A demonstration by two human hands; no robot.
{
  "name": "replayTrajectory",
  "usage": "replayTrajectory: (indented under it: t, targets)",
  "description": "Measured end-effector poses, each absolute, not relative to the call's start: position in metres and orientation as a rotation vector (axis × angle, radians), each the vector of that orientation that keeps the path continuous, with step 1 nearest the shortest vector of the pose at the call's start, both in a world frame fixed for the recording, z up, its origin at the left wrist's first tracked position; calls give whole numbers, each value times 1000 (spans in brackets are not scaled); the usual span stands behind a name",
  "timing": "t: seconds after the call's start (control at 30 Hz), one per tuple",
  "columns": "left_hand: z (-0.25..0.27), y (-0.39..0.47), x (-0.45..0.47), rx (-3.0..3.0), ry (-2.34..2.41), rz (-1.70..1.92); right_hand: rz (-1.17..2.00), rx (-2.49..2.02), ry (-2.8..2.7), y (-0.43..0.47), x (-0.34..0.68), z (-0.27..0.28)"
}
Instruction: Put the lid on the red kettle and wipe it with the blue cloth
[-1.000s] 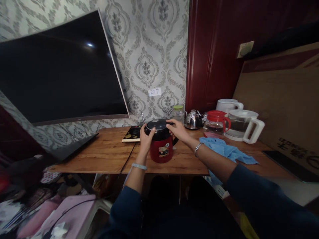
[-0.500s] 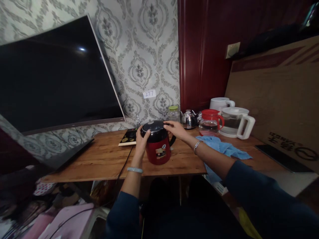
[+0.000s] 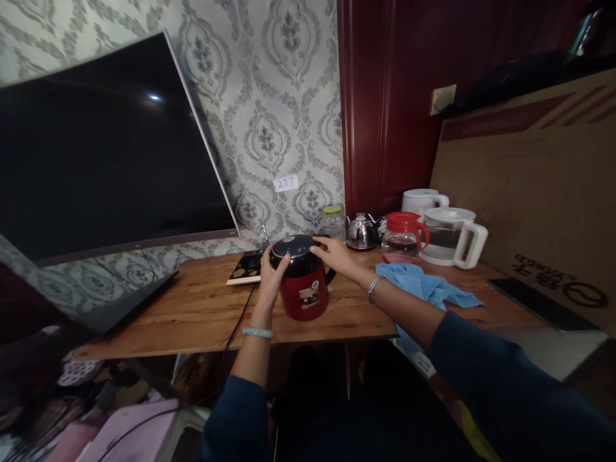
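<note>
A red electric kettle [image 3: 303,298] with a black top and lid stands upright near the table's front edge. A printed sticker faces me, and its black handle shows partly at the right, behind my right hand. My left hand [image 3: 272,273] grips the left side of the black top, with the thumb on the near side and the other fingers round the far side. On the opposite side, my right hand [image 3: 334,255] holds the upper rim by the lid, its fingers reaching over the edge. Some fingertips are hidden behind the kettle.
Behind the wooden table [image 3: 192,314] hangs a television [image 3: 106,154]. An induction cooker [image 3: 243,268] lies behind the kettle. To the right are a green-lidded jar [image 3: 333,223], steel teapot [image 3: 360,232], red-lidded jug [image 3: 402,240], white-handled jugs [image 3: 450,240], and a blue cloth [image 3: 426,283].
The view has shifted slightly. Both hands keep their places on the kettle, which stands in the same spot on the table.
</note>
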State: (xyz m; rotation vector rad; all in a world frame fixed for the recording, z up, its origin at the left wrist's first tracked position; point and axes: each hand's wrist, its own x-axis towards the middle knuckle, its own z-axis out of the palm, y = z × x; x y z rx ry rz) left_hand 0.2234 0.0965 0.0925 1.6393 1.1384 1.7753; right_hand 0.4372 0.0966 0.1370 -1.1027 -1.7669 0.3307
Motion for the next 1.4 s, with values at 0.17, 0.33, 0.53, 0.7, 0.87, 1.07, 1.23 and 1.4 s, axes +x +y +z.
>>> replayTrajectory:
  t: [0.17,0.33,0.53,0.7,0.87,1.07,1.23,1.4]
  targets:
    - [98,90,225,1586,1139,1744,311,-1093,-1659,95,430,125]
    - [98,88,225,1597,1140,1737,342,-1090,-1607,93,425,121]
    - [100,87,226,1573,1167,1763,355,-1126,-1647,91,427,125]
    - [101,84,226,1563,1107,1731,252,-1051,-1558,87,421,118]
    - [100,83,225,1580,1119,1748,217,-1100,-1509,83,413,118]
    - [100,82,225,1572,1118,1749,260,-1104,-1518,78,413,124]
    - [100,85,224,1578,1112,1756,292,-1058,-1531,79,411,123]
    - [100,85,227,1560,1116,1780,349,-1068,-1596,85,419,123]
